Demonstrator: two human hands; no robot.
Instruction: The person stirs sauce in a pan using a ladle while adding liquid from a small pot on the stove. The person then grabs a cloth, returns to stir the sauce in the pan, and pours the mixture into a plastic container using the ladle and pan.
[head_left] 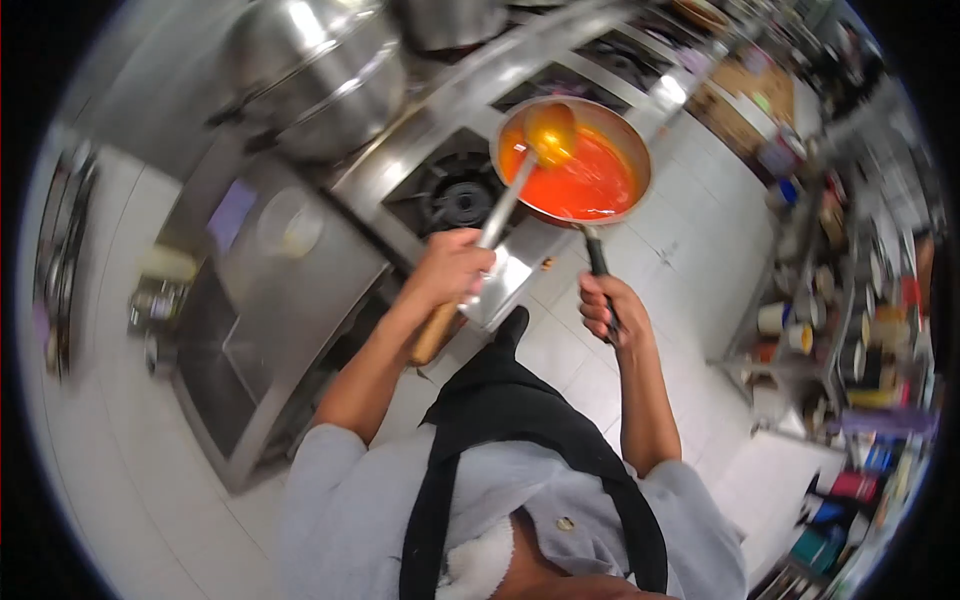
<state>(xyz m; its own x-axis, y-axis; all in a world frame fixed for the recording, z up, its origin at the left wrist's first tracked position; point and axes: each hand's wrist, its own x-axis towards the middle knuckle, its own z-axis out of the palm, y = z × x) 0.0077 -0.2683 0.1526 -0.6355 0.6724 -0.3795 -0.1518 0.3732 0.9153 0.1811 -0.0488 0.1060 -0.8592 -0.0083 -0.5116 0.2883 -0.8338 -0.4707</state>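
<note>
My left hand (452, 270) is wrapped round the metal handle of a ladle (511, 195), whose wooden end sticks out below my fist. The ladle's bowl, coated in orange, is over the pan's far-left side; whether it touches the sauce I cannot tell. Gripped by its black handle in my right hand (612, 307) is a frying pan (640, 150). Bright orange-red sauce (590, 188) covers much of the pan's bottom. The pan is held at the stove's near edge, partly over the floor.
The gas stove (425, 185) has a bare burner (462, 197) left of the pan. Large steel pots (320, 90) stand at upper left. A steel counter (300, 290) is on the left, a loaded shelf rack (835, 350) on the right. Tiled floor (690, 240) lies between.
</note>
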